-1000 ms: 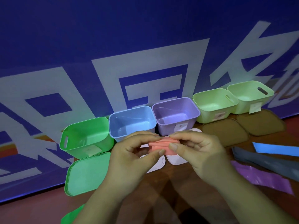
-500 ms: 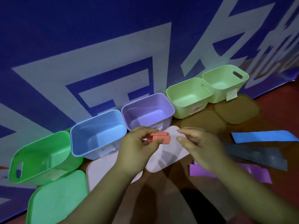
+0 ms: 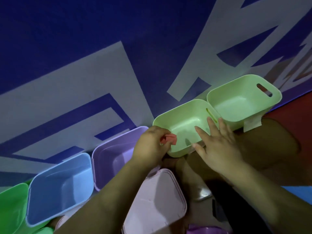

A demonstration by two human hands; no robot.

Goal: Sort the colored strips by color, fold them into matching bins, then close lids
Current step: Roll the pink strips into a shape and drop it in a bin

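The left hand is pinched shut on a folded salmon-red strip, holding it at the near left corner of a pale green bin. Only the right end of the strip shows past the fingers; the rest is buried in the grip, so how many folds it has cannot be told. Whether the strip is over the bin's rim or just outside it is also hard to judge.

The right hand lies with fingers spread apart and flat, holding nothing, over the near right edge of the same bin, its fingertips reaching inside toward the slot in the right wall. The palm hides that part of the rim.

A second pale green bin stands touching the first on its far right, with a handle slot in its far wall and a paper tag hanging from its near edge. To the left of the first green bin come a purple bin, partly covered by the left forearm, a blue bin, and a bright green bin cut off by the left edge.

A pale pink lid lies near, under the left forearm. Dim brown lids sit in front of the pale green bins, hard to make out in the shadow. A sliver of blue strip is cut off at the right edge, and something purple is clipped by the bottom edge; what it is cannot be told. A blue and white banner fills the far side.
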